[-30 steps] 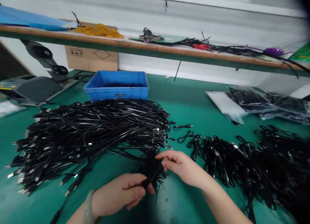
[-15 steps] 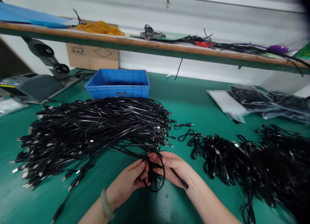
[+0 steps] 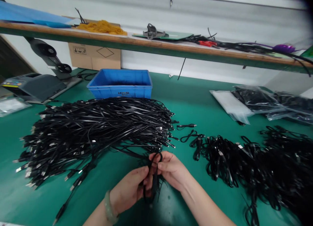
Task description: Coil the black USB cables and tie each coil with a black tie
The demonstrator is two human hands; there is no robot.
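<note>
Cable (image 3: 155, 182) held looped in L hand (image 3: 130, 187) + R hand (image 3: 172, 169) grip, coiled pile (image 3: 227, 160) prob. done, big straight pile (image 3: 107, 121) yet uncoiled.

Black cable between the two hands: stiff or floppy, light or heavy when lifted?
The black cable is probably floppy, since it curves tightly between the left hand and the right hand. It looks thin, so likely light. It might spring open if released, as I can make out no tie on it.

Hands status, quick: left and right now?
Left hand: closed, holding a looped black cable.
Right hand: closed, pinching the same black cable.
</note>
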